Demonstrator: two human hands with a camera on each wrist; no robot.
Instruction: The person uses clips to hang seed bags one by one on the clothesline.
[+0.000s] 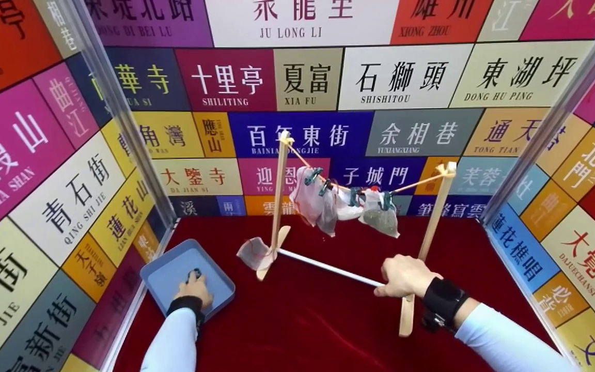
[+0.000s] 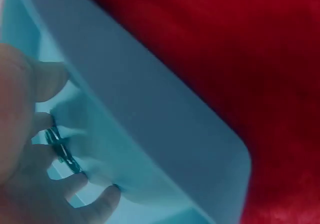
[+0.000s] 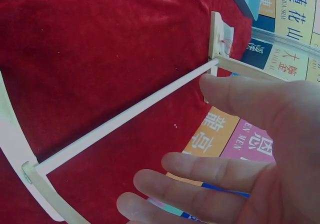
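Observation:
My left hand reaches down into a blue tray. Its fingers are spread apart around a small dark green clip on the tray floor, with the thumb away from it. My right hand is held beside the right wooden post; the right wrist view shows its fingers extended with nothing between them. Between the two posts a yellowish cord sags. Small sheer whitish pouches hang from it by green clips.
Another sheer pouch lies at the foot of the left wooden post. A white rod joins the two wooden feet. Dark red cloth covers the surface. Printed panels with Chinese place names enclose the back and sides.

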